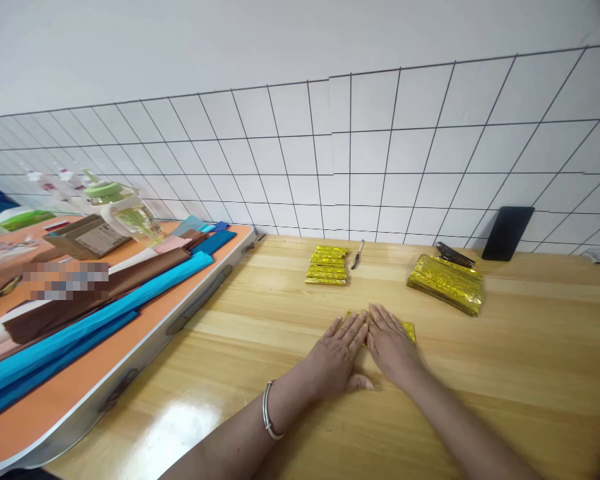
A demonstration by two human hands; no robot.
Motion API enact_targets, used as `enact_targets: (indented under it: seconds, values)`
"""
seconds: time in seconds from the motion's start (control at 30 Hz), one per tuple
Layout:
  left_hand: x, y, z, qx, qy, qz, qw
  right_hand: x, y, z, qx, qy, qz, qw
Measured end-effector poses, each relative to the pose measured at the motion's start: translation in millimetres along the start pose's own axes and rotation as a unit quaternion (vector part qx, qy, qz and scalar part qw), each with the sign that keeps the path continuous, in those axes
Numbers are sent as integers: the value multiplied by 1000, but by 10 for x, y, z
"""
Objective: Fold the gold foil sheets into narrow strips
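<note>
A shiny gold foil sheet (pixel 409 331) lies on the wooden table, mostly hidden under my two hands. My left hand (pixel 341 355), with a silver bangle at the wrist, presses on its left side, fingers stretched out and thumb spread. Flat on its right part rests my right hand (pixel 391 343), fingers extended and touching the left fingertips. Beyond them sits a group of narrow folded gold foil strips (pixel 327 265). To the right is a stack of flat gold foil sheets (pixel 446 285).
A pen (pixel 357 255) lies beside the folded strips. A dark hair-clip-like object (pixel 455 255) touches the foil stack, and a black phone (pixel 507 233) leans against the tiled wall. At left, an orange-topped table (pixel 105 373) holds folded cloths (pixel 145 287), a cardboard box (pixel 93 237) and a green-lidded bottle (pixel 130 210).
</note>
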State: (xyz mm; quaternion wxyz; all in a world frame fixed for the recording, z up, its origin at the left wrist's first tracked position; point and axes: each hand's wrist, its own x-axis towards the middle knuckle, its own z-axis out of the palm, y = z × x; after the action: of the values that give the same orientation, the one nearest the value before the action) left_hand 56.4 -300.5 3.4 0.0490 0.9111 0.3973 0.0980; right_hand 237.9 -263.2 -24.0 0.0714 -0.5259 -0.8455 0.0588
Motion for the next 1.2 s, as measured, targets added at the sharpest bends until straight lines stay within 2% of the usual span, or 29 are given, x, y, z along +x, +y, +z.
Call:
enact_targets:
  seconds: [0.1, 0.23, 0.4, 0.6, 0.73, 0.93, 1.2]
  values:
    - [8, 42, 53, 10, 1, -10, 1000, 4, -2, 5, 2, 2, -3, 1000]
    - [50, 84, 28, 20, 24, -30, 999, 12, -4, 1, 10, 1, -1, 1000]
    - [180, 184, 17, -27, 56, 1, 998, 15, 8, 5, 34, -18, 24, 999]
    - [223, 183, 143, -77, 38, 1, 996, 29, -6, 20, 25, -27, 40, 999]
    - [193, 154, 205, -62, 44, -6, 997, 30, -7, 23, 9, -13, 19, 1000]
    - [189, 167, 237, -36, 25, -48, 998, 7, 34, 57, -9, 17, -15, 1000]
    - [183, 154, 274, -21, 15, -41, 999, -43, 88, 48, -7, 32, -29, 999]
